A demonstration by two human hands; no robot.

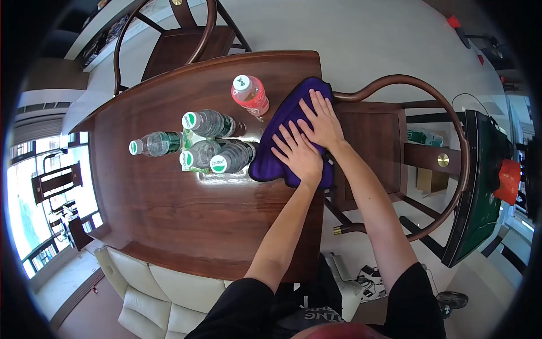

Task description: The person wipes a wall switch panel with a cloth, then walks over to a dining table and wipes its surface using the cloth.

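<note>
A purple cloth item with dark edging lies on the right end of the brown wooden table. My left hand rests on its lower middle part, palm down with the fingers spread. Just above and to the right, my right hand lies on the same cloth with its fingers stretched out. The hands are close together. Left of the cloth is a group of clear bottles with green and white caps, one of them close to the cloth edge. A bottle with a pink label stands beyond them.
Another clear bottle is farther left. A wooden armchair stands against the table's right end, and a second chair is at the far side. A cream sofa runs along the near side.
</note>
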